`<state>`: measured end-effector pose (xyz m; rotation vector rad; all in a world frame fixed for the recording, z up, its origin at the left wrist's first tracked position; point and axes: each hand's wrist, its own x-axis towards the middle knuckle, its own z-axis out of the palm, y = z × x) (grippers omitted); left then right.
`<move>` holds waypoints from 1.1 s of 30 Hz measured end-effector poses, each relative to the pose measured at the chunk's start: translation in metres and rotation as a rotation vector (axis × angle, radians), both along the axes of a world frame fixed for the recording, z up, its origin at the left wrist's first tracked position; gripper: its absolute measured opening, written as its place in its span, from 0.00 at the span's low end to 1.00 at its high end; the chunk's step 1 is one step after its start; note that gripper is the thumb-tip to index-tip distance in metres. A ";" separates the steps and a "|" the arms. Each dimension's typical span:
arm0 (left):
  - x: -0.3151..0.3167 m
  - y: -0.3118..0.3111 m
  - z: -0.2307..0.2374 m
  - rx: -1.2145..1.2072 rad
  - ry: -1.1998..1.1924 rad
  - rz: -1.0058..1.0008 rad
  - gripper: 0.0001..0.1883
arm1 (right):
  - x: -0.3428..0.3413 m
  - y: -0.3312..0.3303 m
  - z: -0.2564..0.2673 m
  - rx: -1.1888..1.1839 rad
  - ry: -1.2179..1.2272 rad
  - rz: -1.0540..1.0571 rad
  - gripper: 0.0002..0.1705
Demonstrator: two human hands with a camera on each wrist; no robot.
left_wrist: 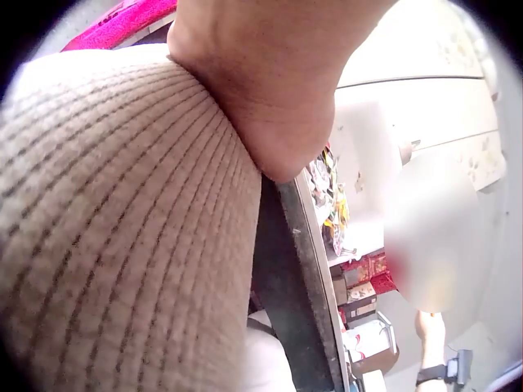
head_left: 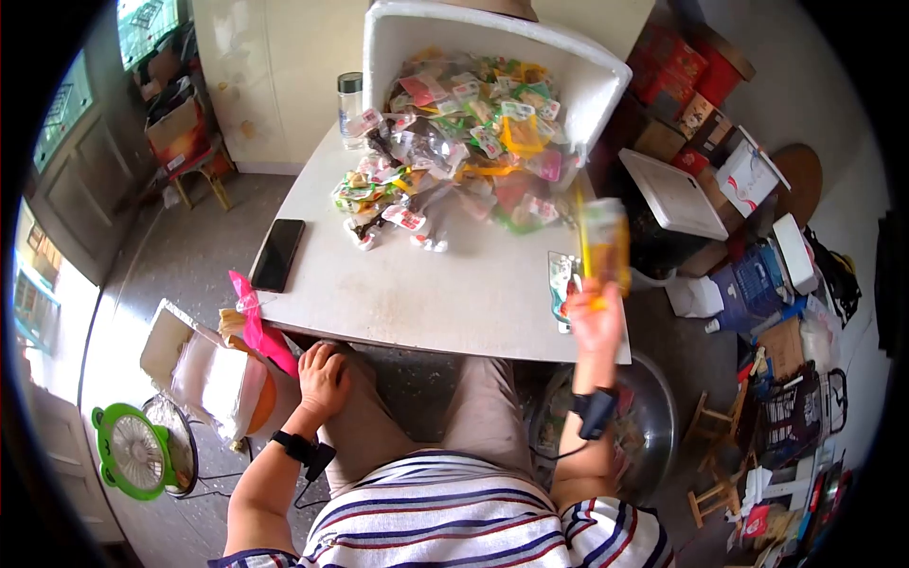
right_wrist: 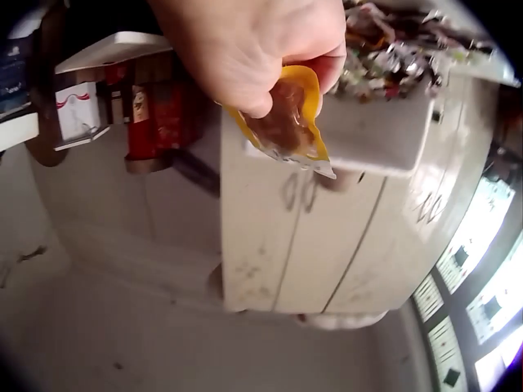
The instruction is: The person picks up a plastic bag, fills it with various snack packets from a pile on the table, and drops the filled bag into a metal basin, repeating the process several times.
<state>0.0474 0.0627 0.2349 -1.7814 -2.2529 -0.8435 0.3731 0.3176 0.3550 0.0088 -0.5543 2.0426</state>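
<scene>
My right hand (head_left: 597,322) pinches a small clear snack packet (right_wrist: 286,122) with yellow edges and brown contents, raised over the table's right side. In the head view the packet is blurred. Below it, another flat printed packet (head_left: 559,289) lies near the table's right edge. My left hand (head_left: 324,381) rests on the left knee, holding nothing; the left wrist view shows its heel against the ribbed trousers (left_wrist: 131,212). A white foam box (head_left: 592,71), tipped toward me at the back, spills a heap of mixed small packets (head_left: 492,118) onto the white table (head_left: 417,293).
A black phone (head_left: 277,256) lies at the table's left edge, and a clear bottle (head_left: 349,109) stands behind it. Under the right arm sits a metal basin (head_left: 666,426) with packets inside. A carton (head_left: 170,346) and green fan (head_left: 133,450) are at left, stacked boxes (head_left: 668,71) at right.
</scene>
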 end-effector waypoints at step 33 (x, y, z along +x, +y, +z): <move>-0.005 -0.001 -0.005 0.031 -0.002 0.002 0.13 | -0.024 -0.032 0.031 0.210 -0.594 -0.354 0.19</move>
